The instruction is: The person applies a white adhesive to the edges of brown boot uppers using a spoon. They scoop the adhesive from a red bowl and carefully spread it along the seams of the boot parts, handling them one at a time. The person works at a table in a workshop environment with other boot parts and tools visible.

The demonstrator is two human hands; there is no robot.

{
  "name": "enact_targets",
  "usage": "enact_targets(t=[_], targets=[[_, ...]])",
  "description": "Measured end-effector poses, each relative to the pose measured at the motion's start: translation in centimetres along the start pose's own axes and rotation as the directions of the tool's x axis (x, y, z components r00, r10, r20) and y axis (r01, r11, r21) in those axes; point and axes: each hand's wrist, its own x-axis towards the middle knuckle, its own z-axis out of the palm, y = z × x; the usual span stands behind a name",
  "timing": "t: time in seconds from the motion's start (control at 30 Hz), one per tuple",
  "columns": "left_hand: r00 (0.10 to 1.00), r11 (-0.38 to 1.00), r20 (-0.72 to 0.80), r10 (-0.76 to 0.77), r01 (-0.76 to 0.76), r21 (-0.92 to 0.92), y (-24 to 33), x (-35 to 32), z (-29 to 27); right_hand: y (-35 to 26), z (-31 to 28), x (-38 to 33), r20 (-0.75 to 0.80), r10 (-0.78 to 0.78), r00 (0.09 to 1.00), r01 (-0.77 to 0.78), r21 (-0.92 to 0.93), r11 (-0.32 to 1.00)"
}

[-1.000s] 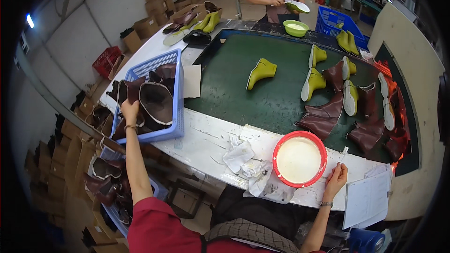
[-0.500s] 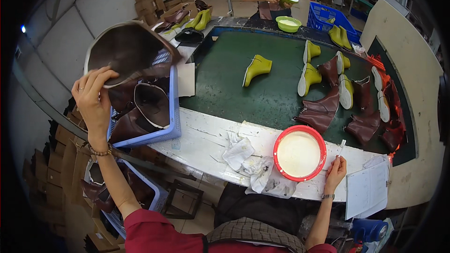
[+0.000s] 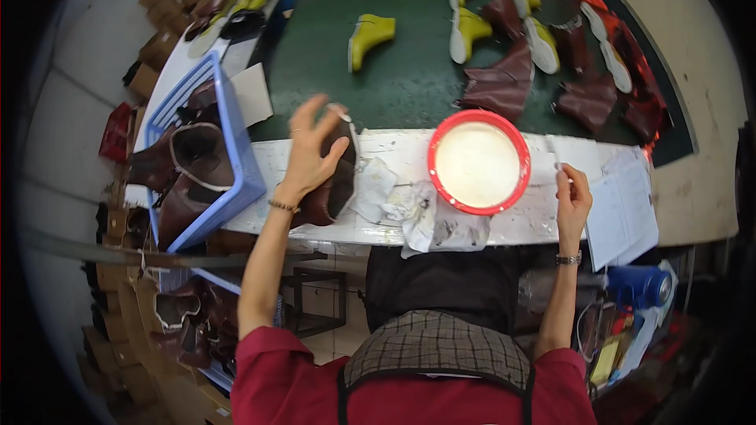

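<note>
My left hand [image 3: 311,149] is over a dark brown leather boot upper [image 3: 340,181] lying on the white table edge. Its fingers and thumb are spread and slightly blurred; one fingertip is near the upper's pale rim. My right hand [image 3: 575,197] is closed around a slim, pale brush [image 3: 554,149], which points away from me. Between my hands stands a red-rimmed bowl [image 3: 434,165] of creamy white liquid. Crumpled white cloths [image 3: 409,208] lie to its left, partly stained.
A blue plastic basket [image 3: 248,161] of brown boot uppers stands at the left. Yellow-green boots [image 3: 370,38] and brown uppers [image 3: 500,79] lie on the green belt [image 3: 315,55]. Papers [image 3: 622,212] are at the right, and a second basket [image 3: 216,370] sits lower left.
My left hand has brought the boot upper from above the basket rightward and down onto the table, and its fingers have spread. The view has tilted downward. My right hand still holds the brush.
</note>
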Motion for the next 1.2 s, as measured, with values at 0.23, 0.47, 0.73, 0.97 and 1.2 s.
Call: enact_targets(t=[0.23,0.47,0.73,0.97,1.2], targets=[[0.736,0.639,0.346,-0.582,0.677,-0.365,-7.8,-2.1,3.4,-6.4,0.1,-0.2,0.318,-0.068,0.946,0.202,-0.410,0.889],[0.761,0.586,0.236,-0.604,0.625,-0.516,2.0,0.7,-3.6,-7.0,0.8,-0.1,0.311,-0.118,0.943,0.247,-0.413,0.877],[0.744,0.392,0.524,-0.415,0.666,-0.635,7.6,1.0,-4.2,-4.9,-0.3,0.3,0.323,-0.061,0.945,0.199,-0.414,0.889],[0.606,0.488,0.763,-0.225,0.748,-0.450,11.3,1.6,-3.8,-12.8,2.5,2.4,0.381,-0.427,0.820,0.426,0.091,0.900],[0.613,0.550,0.770,-0.176,0.710,-0.440,12.4,2.3,-5.6,-13.2,5.2,4.5,0.445,-0.559,0.699,0.557,0.150,0.817]])
